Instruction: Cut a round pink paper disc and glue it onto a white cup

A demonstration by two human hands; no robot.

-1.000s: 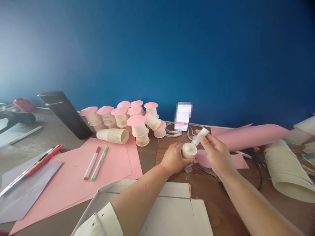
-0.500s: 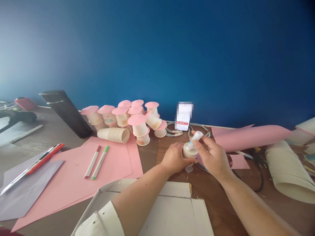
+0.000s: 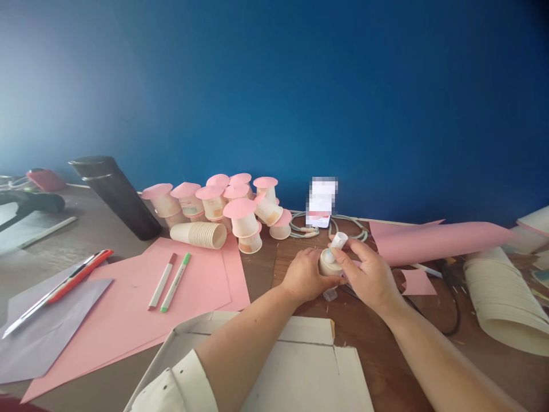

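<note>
My left hand (image 3: 305, 276) is wrapped round a small upturned paper cup (image 3: 325, 266) on the brown table. My right hand (image 3: 369, 277) pinches a small white glue tube (image 3: 336, 246), its tip pressed down onto the cup's bottom. A clear cap (image 3: 329, 295) lies on the table just below the cup. A pink paper cut-out (image 3: 413, 281) lies to the right of my right hand.
Several paper cups with pink paper tops (image 3: 234, 209) stand at the back, beside a lying stack of cups (image 3: 199, 234). Pink sheets (image 3: 141, 297) with two markers (image 3: 169, 280), a red utility knife (image 3: 64, 283), a black flask (image 3: 115, 197), a phone (image 3: 321, 205), a cardboard box (image 3: 300, 366) and rolled paper (image 3: 501, 292) surround my hands.
My right hand has brought the glue tube down and left, from above the cup to touching its bottom. My left hand has kept hold of the cup.
</note>
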